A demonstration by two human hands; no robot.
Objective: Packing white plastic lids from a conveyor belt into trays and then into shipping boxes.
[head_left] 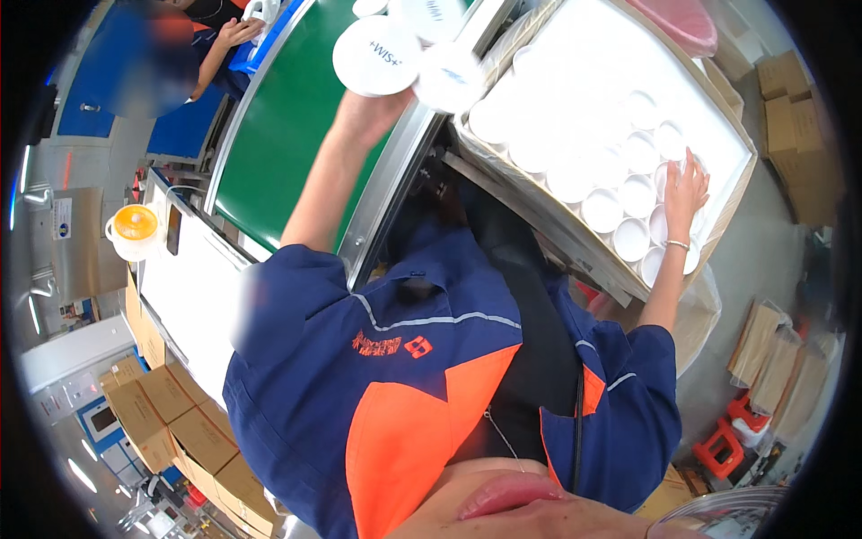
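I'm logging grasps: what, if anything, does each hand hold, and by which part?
Left hand: partly hidden by a white disc, grip cannot be told. Right hand: by white cups, hold unclear too.

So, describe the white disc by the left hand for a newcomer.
Find the green belt; at the picture's top, white discs cluster over its right edge. The wanted disc overlaps the left hand. It reaches furthest left of the group and bears the darkest print.

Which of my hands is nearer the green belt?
Left: your left hand is at the green belt, by a white disc; your right hand is farther off, among round white pieces.
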